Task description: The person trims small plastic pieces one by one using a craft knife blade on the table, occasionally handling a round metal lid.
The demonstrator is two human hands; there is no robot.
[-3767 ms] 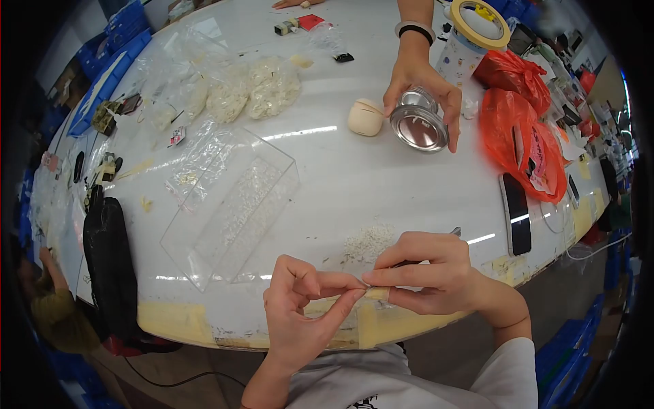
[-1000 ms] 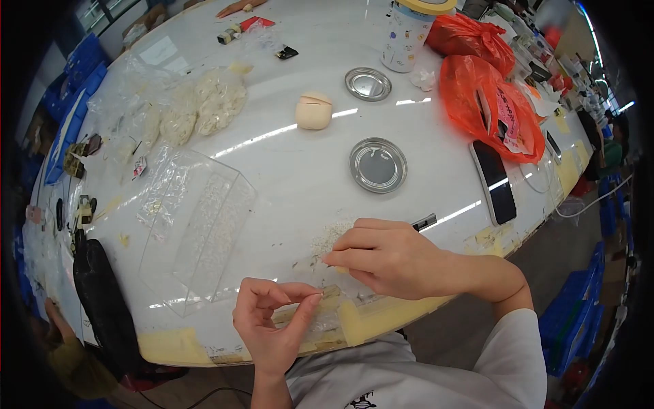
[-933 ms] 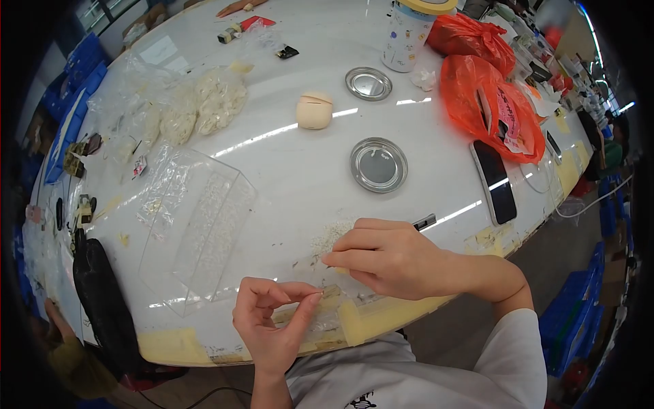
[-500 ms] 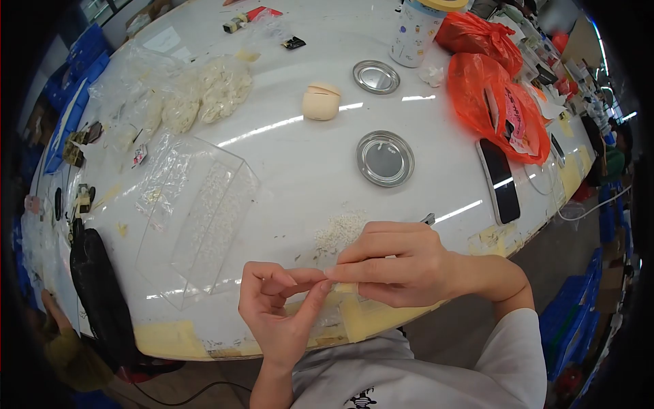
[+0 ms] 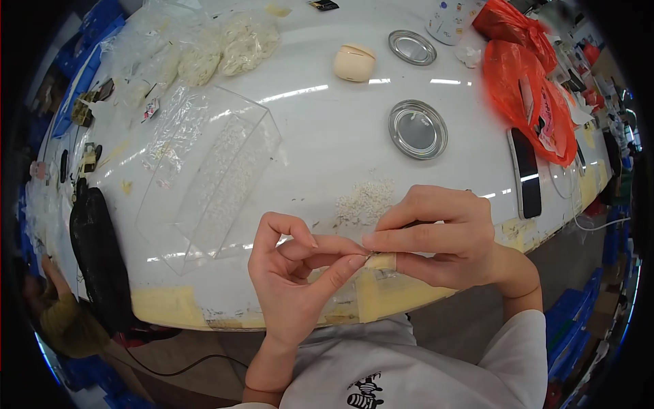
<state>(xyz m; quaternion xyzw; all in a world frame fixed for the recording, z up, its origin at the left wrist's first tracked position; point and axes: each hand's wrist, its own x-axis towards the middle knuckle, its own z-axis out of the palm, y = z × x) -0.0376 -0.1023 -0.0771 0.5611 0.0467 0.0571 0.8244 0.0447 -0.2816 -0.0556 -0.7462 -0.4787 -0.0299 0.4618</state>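
My left hand [image 5: 296, 273] pinches with thumb and index finger, its other fingers curled. Against those fingertips, my right hand [image 5: 439, 235] is also closed in a pinch. Whatever lies between the fingertips is too small to make out. Just beyond my hands is a loose pile of tiny white pieces [image 5: 366, 202] on the white table [image 5: 306, 150]. A clear plastic box [image 5: 211, 177] with more small white bits in it stands to the left. Behind the pile lies a round metal tin lid [image 5: 418, 129].
A second metal lid [image 5: 412, 47] and a cream rounded case [image 5: 354, 63] sit farther back. On the right are a phone [image 5: 525, 174] and a red plastic bag [image 5: 528, 95]. Clear bags [image 5: 235, 44] lie back left, and a black bundle [image 5: 99, 238] at the left edge.
The view has shifted, so the table's contents appear higher and somewhat to the right. Both hands keep their fingertips together, with little change in their pinch.
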